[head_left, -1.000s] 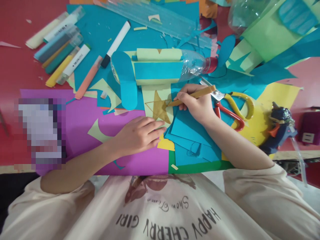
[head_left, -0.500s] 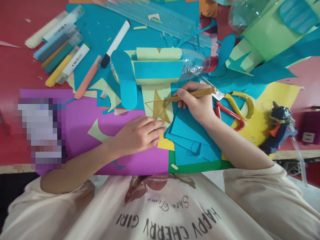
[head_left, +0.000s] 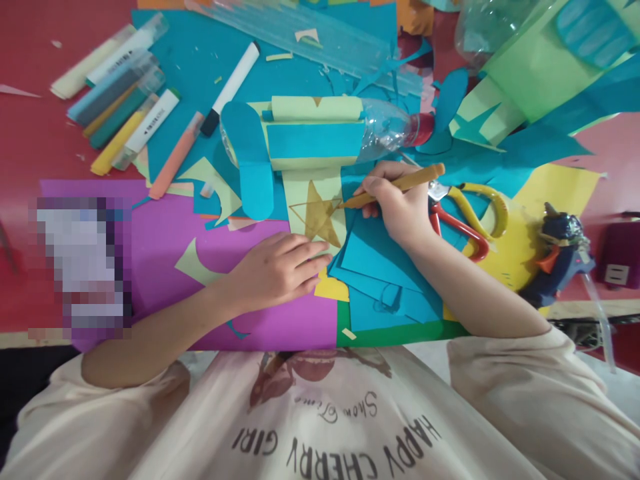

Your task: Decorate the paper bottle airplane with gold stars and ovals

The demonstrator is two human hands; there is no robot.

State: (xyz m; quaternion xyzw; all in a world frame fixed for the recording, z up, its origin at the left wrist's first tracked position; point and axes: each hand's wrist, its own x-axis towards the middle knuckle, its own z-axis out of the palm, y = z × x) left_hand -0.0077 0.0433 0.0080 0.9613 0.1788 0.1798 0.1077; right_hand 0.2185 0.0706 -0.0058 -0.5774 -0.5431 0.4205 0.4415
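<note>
My right hand (head_left: 400, 208) grips a golden-brown marker (head_left: 400, 185) whose tip rests at the right point of a gold star (head_left: 317, 219) drawn on a pale yellow paper strip (head_left: 310, 185). That strip hangs from a clear plastic bottle (head_left: 385, 128) wrapped in yellow and blue paper. My left hand (head_left: 280, 267) lies flat with fingers stretched out, pressing on the paper just below the star, over the purple sheet (head_left: 160, 247).
Several markers (head_left: 120, 100) lie at the back left. Red and yellow scissors (head_left: 465, 217) sit right of my right hand, a glue gun (head_left: 560, 257) farther right. Blue paper offcuts (head_left: 385, 267), a clear ruler (head_left: 310, 37) and a green paper model (head_left: 540, 67) crowd the table.
The marker's rear end has tilted upward and its tip has slid slightly right along the star's right point. My left hand has stayed put.
</note>
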